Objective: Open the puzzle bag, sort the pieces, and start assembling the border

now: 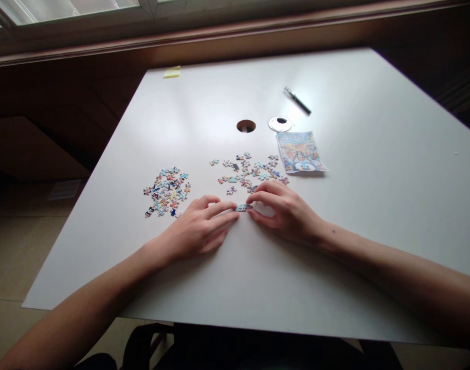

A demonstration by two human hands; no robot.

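White tabletop [374, 174]; short puzzle strip [242, 207], long axis left to right, between left hand [198, 224] and right hand [287, 209], each pinching its nearer end, equally close

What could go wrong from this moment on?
The right hand sits right against the scattered puzzle pieces, so a small shift might knock some out of place. The left hand is close to the denser pile and could brush it. Beyond the scattered pieces, the round hole in the table is uncovered; a piece pushed that far might drop in.
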